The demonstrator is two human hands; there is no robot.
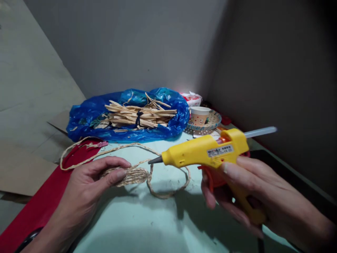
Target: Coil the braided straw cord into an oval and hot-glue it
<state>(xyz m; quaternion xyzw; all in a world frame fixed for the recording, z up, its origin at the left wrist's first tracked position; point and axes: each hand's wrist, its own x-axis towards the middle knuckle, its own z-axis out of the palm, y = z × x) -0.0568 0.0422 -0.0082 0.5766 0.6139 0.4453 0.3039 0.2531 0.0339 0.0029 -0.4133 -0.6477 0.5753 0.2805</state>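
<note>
Pinched between the thumb and fingers of my left hand (pixel 89 186) is a flat coil of braided straw cord (pixel 137 175), rows lying side by side. A loose length of cord (pixel 170 195) loops from its right end, and more runs back across the table to the left. My right hand (pixel 252 189) is wrapped around the handle of a yellow hot glue gun (pixel 202 149), fingers by its orange trigger. Out of the gun's back sticks a translucent glue stick (pixel 260 132). The dark nozzle points left, close to the coil's upper right end; I cannot tell whether it touches.
A blue plastic bag (pixel 86 117) with a tied bundle of dry straw strips (pixel 139 114) lies at the back. Right of it, a paper cup (pixel 199 116) stands by a woven tray (pixel 216 121). Red cloth (pixel 34 214) runs along the left of the pale green table (pixel 126 221).
</note>
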